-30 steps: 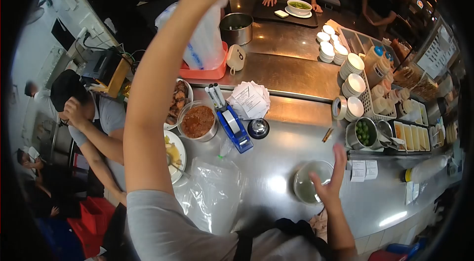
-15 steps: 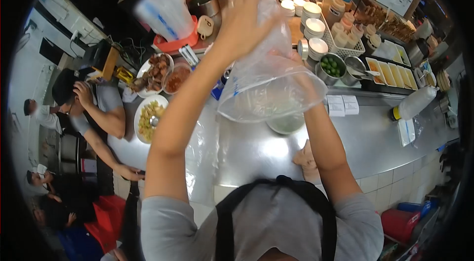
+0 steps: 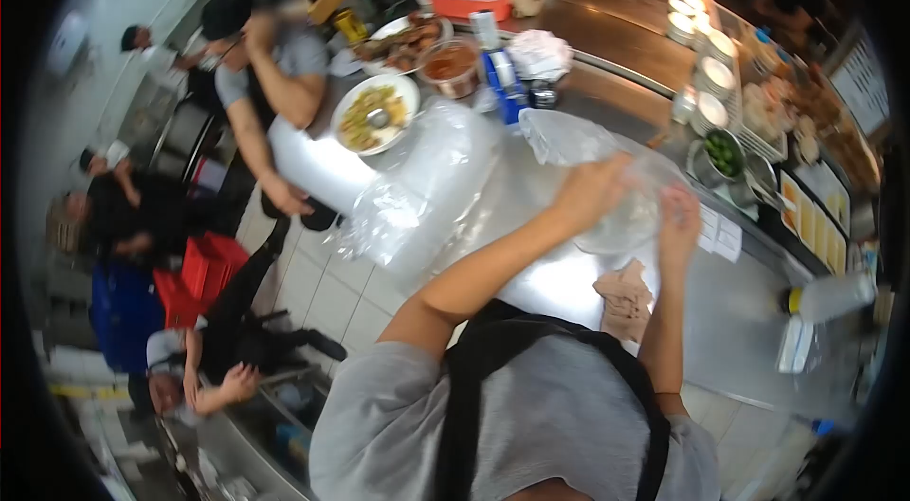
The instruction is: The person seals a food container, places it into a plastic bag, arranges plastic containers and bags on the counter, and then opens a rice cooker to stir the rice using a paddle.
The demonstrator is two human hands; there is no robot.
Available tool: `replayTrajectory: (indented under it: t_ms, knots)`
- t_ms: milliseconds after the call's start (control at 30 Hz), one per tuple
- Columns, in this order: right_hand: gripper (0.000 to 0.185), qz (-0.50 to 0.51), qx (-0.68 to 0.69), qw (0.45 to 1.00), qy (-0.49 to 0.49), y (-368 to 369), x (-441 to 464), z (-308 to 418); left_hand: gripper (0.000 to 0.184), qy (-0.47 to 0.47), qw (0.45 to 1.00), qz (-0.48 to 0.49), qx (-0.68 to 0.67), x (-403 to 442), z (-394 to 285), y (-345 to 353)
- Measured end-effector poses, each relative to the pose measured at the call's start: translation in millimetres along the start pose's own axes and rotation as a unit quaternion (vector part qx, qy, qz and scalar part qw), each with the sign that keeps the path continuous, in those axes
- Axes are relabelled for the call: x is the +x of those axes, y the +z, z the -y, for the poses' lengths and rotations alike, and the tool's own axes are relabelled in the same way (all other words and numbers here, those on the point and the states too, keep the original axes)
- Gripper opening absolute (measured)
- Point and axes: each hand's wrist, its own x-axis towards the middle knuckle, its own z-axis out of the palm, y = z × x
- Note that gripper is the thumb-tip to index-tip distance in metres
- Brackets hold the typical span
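Note:
Over the steel counter [image 3: 739, 311], a clear plastic bag [image 3: 569, 138] spreads between my two hands. My left hand [image 3: 595, 190] has its fingers closed on the bag, blurred by motion. My right hand [image 3: 679, 217] pinches the bag's right side. Below the bag, a round clear container [image 3: 611, 234] stands on the counter, partly hidden by plastic and my left hand. Close to my right forearm lies a crumpled brown cloth [image 3: 624, 300]. More clear plastic bags [image 3: 436, 183] lie on the counter to the left.
A plate of food [image 3: 403, 93], a tub of red sauce [image 3: 449, 67] and a blue tape dispenser [image 3: 504, 89] stand beyond the bags. At the right are a pot of green limes [image 3: 722, 152] and a bottle [image 3: 839, 297]. A co-worker [image 3: 284, 74] leans at the counter's left end.
The view has turned toward the left. My hands have come down with the bag from higher up, and it now lies lower, over the round container. One second ago my hands were apart, the left one raised.

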Motion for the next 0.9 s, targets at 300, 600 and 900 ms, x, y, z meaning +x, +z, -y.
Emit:
replayTrajectory:
  t_ms: [300, 600, 900]
  knots:
    - [0.035, 0.312, 0.014, 0.948, 0.057, -1, 1, -22, 0.01, 0.008, 0.996, -0.057, 0.069, -3, 14, -18]
    - [0.025, 0.439, 0.01, 0.894, 0.089, -20, 28, 3, 0.007, -0.288, 0.685, 0.011, -0.668, 13, 69, -26]
    - [0.029, 0.288, 0.254, 0.91, 0.157, 3, 16, 8, 0.02, -0.23, 0.936, -0.218, -0.15, -1, 96, -29]
